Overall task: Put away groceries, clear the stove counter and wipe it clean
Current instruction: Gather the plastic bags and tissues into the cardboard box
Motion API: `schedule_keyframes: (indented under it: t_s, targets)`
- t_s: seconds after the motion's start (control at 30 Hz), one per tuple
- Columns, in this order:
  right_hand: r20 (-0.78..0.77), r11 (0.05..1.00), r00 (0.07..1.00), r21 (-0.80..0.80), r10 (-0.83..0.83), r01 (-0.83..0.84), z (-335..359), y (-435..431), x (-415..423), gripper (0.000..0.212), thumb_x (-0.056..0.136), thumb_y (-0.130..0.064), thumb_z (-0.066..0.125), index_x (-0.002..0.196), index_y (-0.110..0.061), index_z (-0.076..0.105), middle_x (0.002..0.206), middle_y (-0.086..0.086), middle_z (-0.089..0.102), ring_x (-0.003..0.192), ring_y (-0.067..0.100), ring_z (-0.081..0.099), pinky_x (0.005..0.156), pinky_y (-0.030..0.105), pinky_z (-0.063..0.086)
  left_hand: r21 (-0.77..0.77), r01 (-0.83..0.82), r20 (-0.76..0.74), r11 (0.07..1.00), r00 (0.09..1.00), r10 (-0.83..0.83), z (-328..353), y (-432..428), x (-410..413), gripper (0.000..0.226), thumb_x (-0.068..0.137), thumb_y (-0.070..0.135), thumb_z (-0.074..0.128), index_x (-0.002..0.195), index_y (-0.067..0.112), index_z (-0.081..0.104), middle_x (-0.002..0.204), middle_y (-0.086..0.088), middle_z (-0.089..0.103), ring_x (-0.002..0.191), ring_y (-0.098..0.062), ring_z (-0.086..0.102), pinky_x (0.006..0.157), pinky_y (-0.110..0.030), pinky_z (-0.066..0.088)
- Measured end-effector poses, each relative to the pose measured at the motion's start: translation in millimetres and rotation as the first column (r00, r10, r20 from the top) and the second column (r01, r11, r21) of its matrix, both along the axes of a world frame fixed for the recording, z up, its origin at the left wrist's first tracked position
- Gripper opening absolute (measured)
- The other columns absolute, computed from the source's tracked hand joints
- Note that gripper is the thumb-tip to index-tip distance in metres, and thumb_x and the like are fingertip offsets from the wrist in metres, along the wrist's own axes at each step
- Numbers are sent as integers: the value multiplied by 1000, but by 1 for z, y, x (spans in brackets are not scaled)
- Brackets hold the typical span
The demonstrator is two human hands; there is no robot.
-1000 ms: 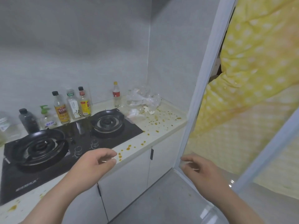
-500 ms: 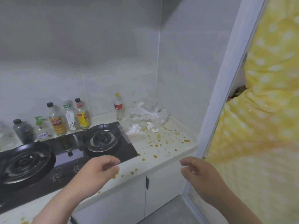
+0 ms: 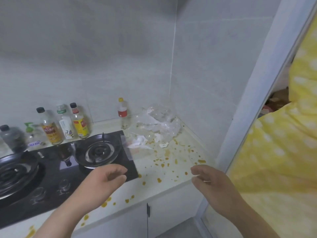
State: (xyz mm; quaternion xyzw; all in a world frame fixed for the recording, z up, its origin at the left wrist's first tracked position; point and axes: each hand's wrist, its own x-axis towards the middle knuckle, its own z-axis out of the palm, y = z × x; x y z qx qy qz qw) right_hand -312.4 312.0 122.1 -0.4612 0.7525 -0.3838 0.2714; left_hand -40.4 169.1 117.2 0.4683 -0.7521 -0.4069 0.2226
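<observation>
A pale stove counter [image 3: 173,170] is spattered with orange-brown drops. A black two-burner gas stove [image 3: 56,170] is set into it on the left. Crumpled clear plastic bags [image 3: 159,121] and white paper scraps [image 3: 142,141] lie in the back right corner. A small red-labelled bottle with a yellow cap [image 3: 122,113] stands beside them. My left hand [image 3: 103,182] hovers over the stove's right front corner, fingers loosely curled, holding nothing. My right hand [image 3: 211,184] hovers off the counter's right front edge, also loosely curled and empty.
Several condiment bottles [image 3: 65,124] and a green-pump soap bottle [image 3: 31,134] line the back wall behind the stove. White cabinet doors [image 3: 171,206] sit under the counter. A white door frame [image 3: 253,103] and yellow dotted fabric [image 3: 283,152] stand to the right.
The view has swung left and closer to the counter; the floor has dropped out of sight. Both hands have risen slightly toward the counter's right end and stay empty.
</observation>
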Motion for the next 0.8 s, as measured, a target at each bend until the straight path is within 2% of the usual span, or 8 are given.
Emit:
schedule_keyframes:
  t_s: [0.13, 0.27, 0.37, 0.5, 0.57, 0.67, 0.8]
  targets:
    - [-12, 1000, 1000, 6, 9, -9, -9, -45, -30, 24, 92, -21, 61, 108, -38, 58, 108, -21, 64, 87, -14, 59, 69, 3, 42, 0, -9, -23, 1000, 1000, 9, -14, -38, -33, 15, 86, 24, 65, 96, 34, 69, 97, 23, 69, 89, 15, 59, 75, -10, 44]
    - [-31, 998, 999, 43, 41, -40, -13, -105, -58, 25, 91, -20, 62, 107, -38, 57, 108, -20, 64, 86, -14, 59, 67, 4, 45, 4, -20, -47, 1000, 999, 20, -26, -86, -64, 12, 86, 18, 66, 86, 29, 71, 92, 23, 69, 84, 7, 63, 79, -12, 46]
    - [-54, 996, 997, 64, 64, -60, -13, -150, -77, 24, 91, -20, 61, 106, -38, 58, 108, -19, 64, 87, -15, 58, 68, 3, 44, 2, -39, -62, 999, 997, 39, -29, -124, -80, 11, 86, 16, 66, 86, 26, 71, 89, 21, 70, 82, 6, 64, 71, -4, 44]
    - [-72, 993, 993, 72, 98, -92, -10, -199, -96, 21, 92, -23, 59, 106, -39, 58, 107, -23, 62, 89, -20, 54, 63, 1, 41, 19, -53, -79, 998, 995, 55, -25, -170, -94, 11, 86, 15, 66, 80, 21, 73, 87, 10, 73, 80, -2, 67, 71, -11, 47]
    - [-63, 993, 992, 65, 105, -101, -12, -218, -104, 20, 92, -24, 59, 105, -39, 60, 105, -23, 62, 89, -21, 53, 65, 2, 41, 15, -58, -86, 998, 995, 59, -22, -189, -99, 17, 86, 12, 66, 80, 26, 73, 85, 13, 73, 80, 0, 67, 73, -9, 46]
    - [-52, 989, 990, 75, 135, -131, -15, -242, -113, 19, 92, -25, 59, 104, -39, 61, 106, -24, 62, 91, -19, 53, 71, 6, 43, -6, -95, -94, 995, 991, 95, -20, -211, -106, 32, 85, 12, 66, 87, 44, 68, 85, 23, 71, 81, 8, 65, 71, -2, 43]
    - [-50, 983, 983, 71, 176, -172, -22, -274, -127, 19, 91, -25, 60, 105, -37, 63, 107, -23, 63, 93, -18, 54, 71, 2, 42, 11, -160, -84, 987, 983, 160, -25, -233, -116, 18, 84, 14, 68, 80, 31, 72, 87, 22, 71, 80, 10, 64, 71, 0, 43]
